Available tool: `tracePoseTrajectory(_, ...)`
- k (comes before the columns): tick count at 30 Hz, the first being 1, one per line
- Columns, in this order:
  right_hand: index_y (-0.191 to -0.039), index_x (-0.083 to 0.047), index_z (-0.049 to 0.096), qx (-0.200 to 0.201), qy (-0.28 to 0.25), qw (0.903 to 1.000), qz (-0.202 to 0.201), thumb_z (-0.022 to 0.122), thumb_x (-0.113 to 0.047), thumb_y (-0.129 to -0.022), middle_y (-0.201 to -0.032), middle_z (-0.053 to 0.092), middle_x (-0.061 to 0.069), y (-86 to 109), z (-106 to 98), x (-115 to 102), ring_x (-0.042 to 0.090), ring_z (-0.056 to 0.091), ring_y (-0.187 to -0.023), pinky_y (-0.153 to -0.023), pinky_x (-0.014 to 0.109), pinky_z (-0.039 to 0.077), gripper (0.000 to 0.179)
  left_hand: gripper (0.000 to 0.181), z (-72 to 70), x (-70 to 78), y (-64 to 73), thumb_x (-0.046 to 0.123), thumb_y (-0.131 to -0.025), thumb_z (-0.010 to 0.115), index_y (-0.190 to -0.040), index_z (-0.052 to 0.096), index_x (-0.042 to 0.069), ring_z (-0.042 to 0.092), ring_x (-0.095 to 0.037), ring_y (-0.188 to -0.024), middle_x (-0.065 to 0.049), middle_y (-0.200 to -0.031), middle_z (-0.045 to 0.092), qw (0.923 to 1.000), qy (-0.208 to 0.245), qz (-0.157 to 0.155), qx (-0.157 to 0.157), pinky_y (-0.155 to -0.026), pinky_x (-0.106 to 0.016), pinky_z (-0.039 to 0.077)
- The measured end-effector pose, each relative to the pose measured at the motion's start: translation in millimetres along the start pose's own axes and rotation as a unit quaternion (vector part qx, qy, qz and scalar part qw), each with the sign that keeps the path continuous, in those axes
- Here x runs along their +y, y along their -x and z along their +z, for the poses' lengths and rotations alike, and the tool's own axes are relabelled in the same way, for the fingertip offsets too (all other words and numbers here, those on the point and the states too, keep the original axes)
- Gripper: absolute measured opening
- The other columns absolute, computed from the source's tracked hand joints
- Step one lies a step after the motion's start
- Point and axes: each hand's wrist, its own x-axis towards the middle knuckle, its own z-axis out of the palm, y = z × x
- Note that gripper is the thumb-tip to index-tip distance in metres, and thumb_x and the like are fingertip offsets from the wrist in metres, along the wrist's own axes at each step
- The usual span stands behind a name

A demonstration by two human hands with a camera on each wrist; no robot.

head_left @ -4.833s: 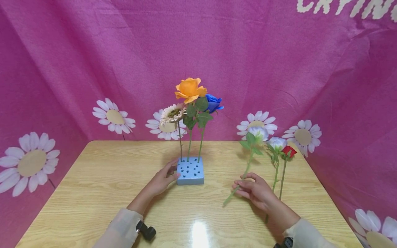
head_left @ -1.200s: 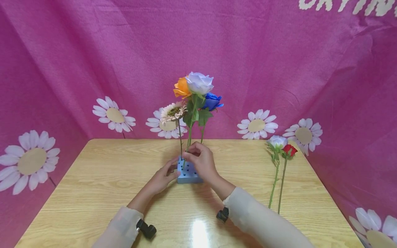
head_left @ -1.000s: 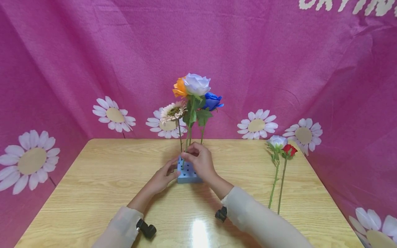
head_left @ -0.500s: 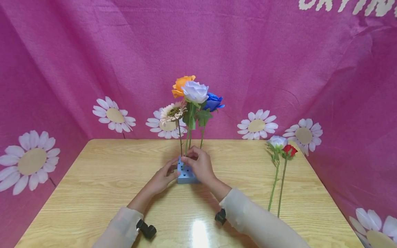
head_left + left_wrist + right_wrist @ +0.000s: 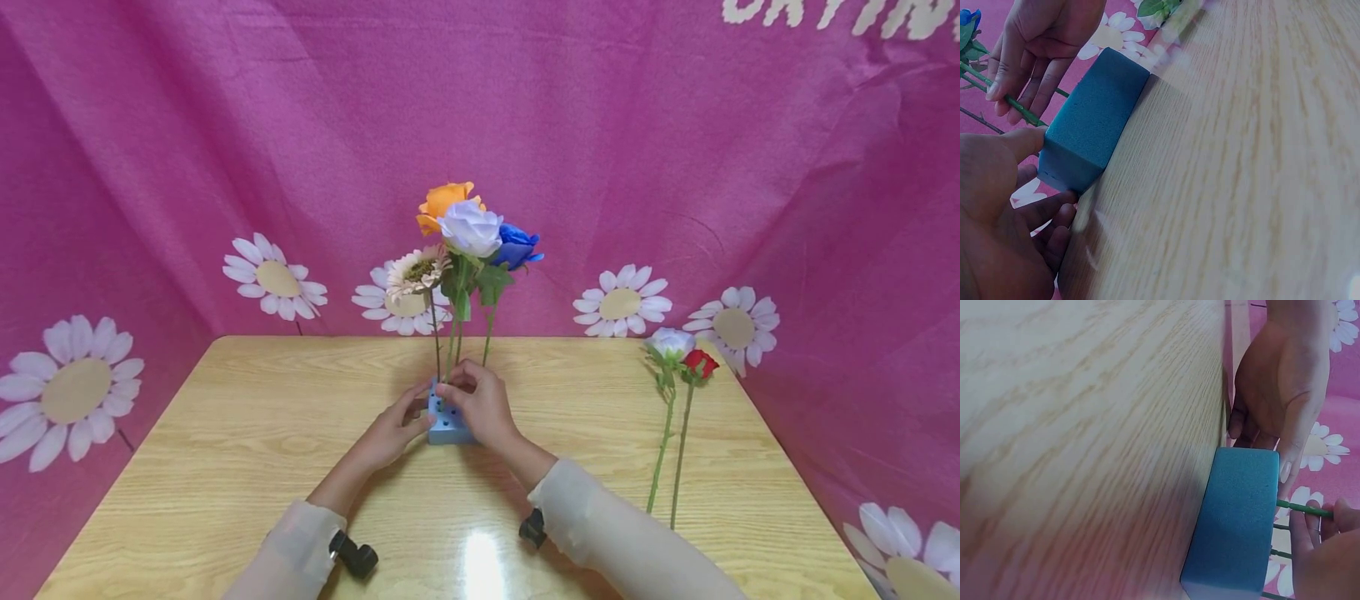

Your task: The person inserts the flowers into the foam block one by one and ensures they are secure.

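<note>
A light blue foam block (image 5: 450, 436) with holes in its top stands on the table. My left hand (image 5: 386, 433) rests against its left side, the thumb touching its top edge in the left wrist view. My right hand (image 5: 486, 408) pinches the green stem of a pale lilac rose (image 5: 470, 228) low down; the stem's lower end is at a hole in the block's top. In the right wrist view that stem (image 5: 1300, 508) meets the block. An orange rose (image 5: 444, 202), a blue rose (image 5: 519, 247) and a pale pink gerbera (image 5: 417, 273) stand upright in the block's rear holes.
On the table (image 5: 225, 433), to the right, lie another pale lilac rose (image 5: 670, 342) and a red rose (image 5: 701, 364), stems toward me. A pink cloth (image 5: 480, 100) printed with daisies surrounds the table behind and at both sides.
My right hand has carried the pale lilac rose from the right to the block. Over the last second the rose and hand have sunk lower. My left hand has stayed against the block.
</note>
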Motion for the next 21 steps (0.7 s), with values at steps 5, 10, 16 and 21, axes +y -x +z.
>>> tracePoseTrajectory(5,-0.095,-0.002,0.07,-0.003,0.0,1.0,0.0,0.079,-0.007,-0.09,-0.091,0.075,0.01,0.7,0.2,0.3,0.019,0.072,-0.087,-0.084,0.035,0.059,0.012,0.067,-0.1,0.1,-0.4,0.028,-0.107,0.059,-0.164,0.027,0.015,0.039,-0.047,-0.145,-0.024,-0.154,0.048,1.0,0.0,0.003,-0.001,-0.12,-0.063,0.029)
tracePoseTrajectory(10,-0.1,-0.001,0.07,-0.006,-0.008,0.9999,0.007,0.079,-0.007,-0.091,-0.094,0.076,0.012,1.5,-0.7,-0.4,0.021,0.073,-0.09,-0.085,0.034,0.06,0.014,0.066,0.3,0.3,-0.6,0.026,-0.107,0.059,-0.164,0.027,0.015,0.04,-0.047,-0.145,-0.023,-0.155,0.048,1.0,-0.003,0.003,0.001,-0.121,-0.062,0.029)
tracePoseTrajectory(16,-0.105,0.0,0.072,-0.014,-0.006,0.9999,0.008,0.079,-0.007,-0.091,-0.1,0.076,0.013,2.4,-4.2,-2.1,0.027,0.073,-0.097,-0.092,0.039,0.059,0.018,0.066,0.4,0.1,-0.9,0.026,-0.107,0.059,-0.164,0.028,0.014,0.041,-0.046,-0.144,-0.022,-0.154,0.049,1.0,-0.007,0.002,0.004,-0.12,-0.062,0.029)
tracePoseTrajectory(21,-0.11,0.001,0.072,-0.018,-0.003,0.9998,0.009,0.079,-0.01,-0.092,-0.104,0.076,0.012,3.7,-9.9,-0.8,0.026,0.072,-0.099,-0.093,0.041,0.058,0.023,0.065,0.8,0.2,-1.4,0.026,-0.106,0.059,-0.164,0.029,0.016,0.042,-0.045,-0.143,-0.021,-0.153,0.05,1.0,-0.007,0.0,0.006,-0.12,-0.062,0.029)
